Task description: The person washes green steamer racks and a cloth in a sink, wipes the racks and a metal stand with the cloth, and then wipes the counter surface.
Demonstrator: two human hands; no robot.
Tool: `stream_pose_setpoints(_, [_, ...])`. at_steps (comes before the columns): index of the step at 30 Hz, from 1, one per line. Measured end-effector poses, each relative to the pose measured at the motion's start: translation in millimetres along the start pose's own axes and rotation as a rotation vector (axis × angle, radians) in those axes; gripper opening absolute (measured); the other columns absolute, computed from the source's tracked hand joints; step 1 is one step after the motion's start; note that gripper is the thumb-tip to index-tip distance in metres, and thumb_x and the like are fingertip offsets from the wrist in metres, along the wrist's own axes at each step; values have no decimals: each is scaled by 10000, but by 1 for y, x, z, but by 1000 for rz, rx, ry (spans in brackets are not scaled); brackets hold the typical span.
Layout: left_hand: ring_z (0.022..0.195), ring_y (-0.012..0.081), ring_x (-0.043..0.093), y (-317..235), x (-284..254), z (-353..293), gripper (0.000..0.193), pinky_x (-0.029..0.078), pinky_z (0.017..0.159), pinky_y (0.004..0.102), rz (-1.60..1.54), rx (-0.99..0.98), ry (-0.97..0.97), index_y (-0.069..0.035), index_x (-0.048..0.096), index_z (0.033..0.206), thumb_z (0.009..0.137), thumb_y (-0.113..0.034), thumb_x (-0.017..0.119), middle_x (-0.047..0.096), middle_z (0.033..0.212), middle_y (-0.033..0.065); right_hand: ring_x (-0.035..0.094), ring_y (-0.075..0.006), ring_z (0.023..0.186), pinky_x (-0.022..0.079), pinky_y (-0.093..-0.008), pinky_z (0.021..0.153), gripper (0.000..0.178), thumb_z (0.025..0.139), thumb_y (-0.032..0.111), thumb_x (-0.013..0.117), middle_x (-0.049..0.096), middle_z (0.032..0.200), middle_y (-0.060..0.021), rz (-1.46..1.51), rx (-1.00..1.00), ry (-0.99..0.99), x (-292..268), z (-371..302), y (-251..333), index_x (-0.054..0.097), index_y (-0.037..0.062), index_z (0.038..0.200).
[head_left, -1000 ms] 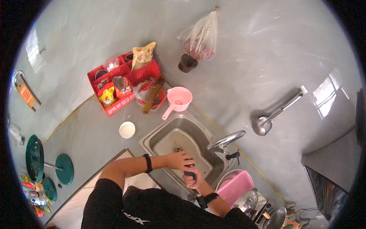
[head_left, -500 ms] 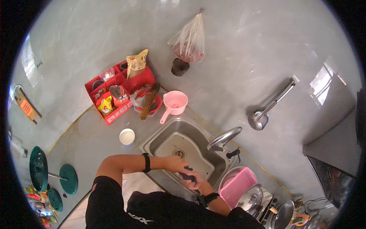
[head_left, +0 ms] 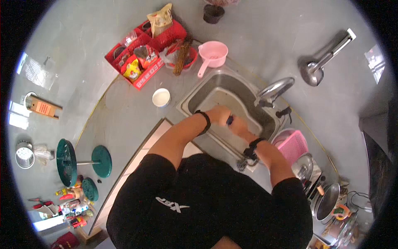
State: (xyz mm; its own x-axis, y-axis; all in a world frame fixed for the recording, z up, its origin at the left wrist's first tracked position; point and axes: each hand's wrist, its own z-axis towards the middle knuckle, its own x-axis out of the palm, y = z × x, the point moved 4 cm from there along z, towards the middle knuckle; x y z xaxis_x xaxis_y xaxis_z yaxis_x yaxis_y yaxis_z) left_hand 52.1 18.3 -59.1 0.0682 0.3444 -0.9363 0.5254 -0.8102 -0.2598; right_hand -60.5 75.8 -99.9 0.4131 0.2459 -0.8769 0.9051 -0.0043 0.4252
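Note:
Over the near part of the steel sink [head_left: 199, 92], my two hands are together, both blurred by motion. Between them shows a small dark blue thing [head_left: 229, 120], too small and blurred to name. My left hand [head_left: 219, 113] is closed against its left side, with a black band on that wrist. From the right, my right hand [head_left: 243, 128] closes on its other side, below a dark wristwatch or band. The curved faucet [head_left: 277, 89] stands beyond the right hand. A dark mesh scrubber [head_left: 241, 164] lies at the near sink edge.
A pink dipper [head_left: 213, 54] and a white bowl [head_left: 161, 97] stand beyond the sink. Farther left is a red divided box [head_left: 143, 45] of packets. A pink basket [head_left: 293, 146], a lid and a pan [head_left: 327, 201] are at right. A green tiered rack [head_left: 102, 161] stands left.
The view has tilted and shifted, so the sink and counter sit higher and farther right. My hands stay together over the sink, with less of the dark blue thing showing.

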Motion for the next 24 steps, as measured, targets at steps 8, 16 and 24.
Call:
stream_pose_setpoints(8, [439,221,529,1,4,-22,159,414,409,364,-742,-290,325,9,586,610,500,-70,670,571,572,125,647,-382,767,509,-484,662,293,758,159,625,662,825,-191,-176,-199,-77,-45,-30,28,543,105,1035])
stream_pose_setpoints(16, [581,272,623,-32,13,-32,270,473,530,388,-547,-18,174,-15,661,707,599,-252,730,632,612,141,647,-380,821,511,-473,716,696,782,469,608,661,878,-217,-104,-57,136,-42,-78,45,427,113,1352])
stream_pose_setpoints(24, [1210,367,458,-56,-32,-52,675,414,882,563,61,345,-507,-136,455,1331,708,-210,704,422,1370,176,548,-267,497,416,-378,448,609,821,638,551,592,660,-141,476,199,120,-47,-73,-8,585,95,1095])
